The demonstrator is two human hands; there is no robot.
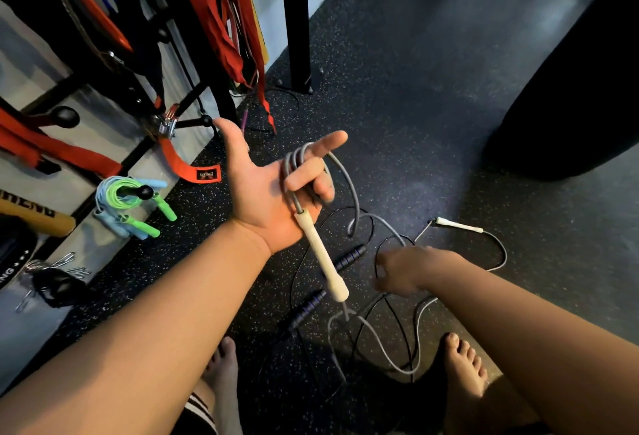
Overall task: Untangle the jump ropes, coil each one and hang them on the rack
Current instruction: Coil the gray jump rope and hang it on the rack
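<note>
My left hand is raised palm up, its curled fingers holding a few loops of the grey jump rope. That rope's cream wooden handle hangs down from the palm. My right hand is lower and blurred, closed around the grey cord near the floor. The rope's other cream handle lies on the floor to the right. A black rope with purple-ringed handles lies tangled with the grey cord between my bare feet. Coiled green and blue ropes hang on a rack peg at left.
The black rack at upper left carries red and orange straps and bands. A black upright post stands behind it. A dark punching bag fills the right side. Metal clips lie at the left edge.
</note>
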